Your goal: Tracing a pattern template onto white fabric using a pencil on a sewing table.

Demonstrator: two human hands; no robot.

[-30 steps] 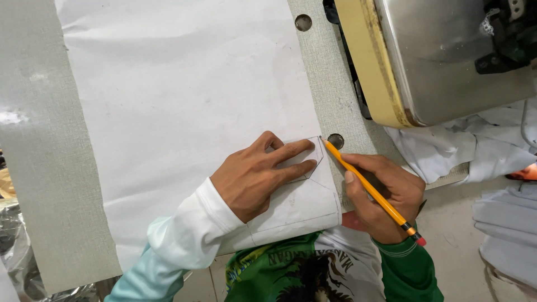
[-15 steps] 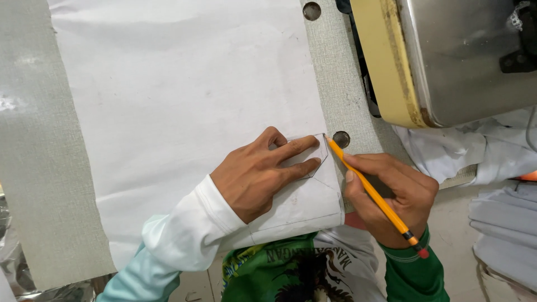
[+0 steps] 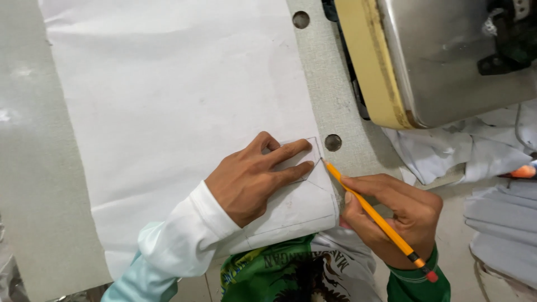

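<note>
Left hand (image 3: pixel 254 176) lies flat, fingers spread and pressed down on a small translucent pointed template (image 3: pixel 305 156) that sits on the large sheet of white fabric (image 3: pixel 179 100). The index and middle fingers run out toward the template's right-hand tip. Nothing is clasped; the hand only weighs the piece down.

Right hand (image 3: pixel 391 215) is closed around a long yellow pencil with a dark ferrule and red eraser end (image 3: pixel 377 218). The pencil slants from lower right up to centre, its tip touching the fabric at the template's right corner, just beside the left fingertips.

Change over the last second: slight. The pencil tip sat at the upper right corner of the template a second ago; it now rests a little lower, at the side point, so the traced line appears to be advancing down the right edge. The left hand keeps the same hold. The view itself has drifted a little, so part of the shift may be the camera.

A pencilled outline already shows on the fabric below the left wrist, running toward the fabric's lower right edge.

Surroundings: grey speckled tabletop (image 3: pixel 33 168) with two round holes, one (image 3: pixel 333 142) just right of the template. A metal sewing machine body with a cream-yellow edge (image 3: pixel 447 56) fills the upper right of the frame. Crumpled white cloth (image 3: pixel 447 151) lies beneath it at right.
</note>
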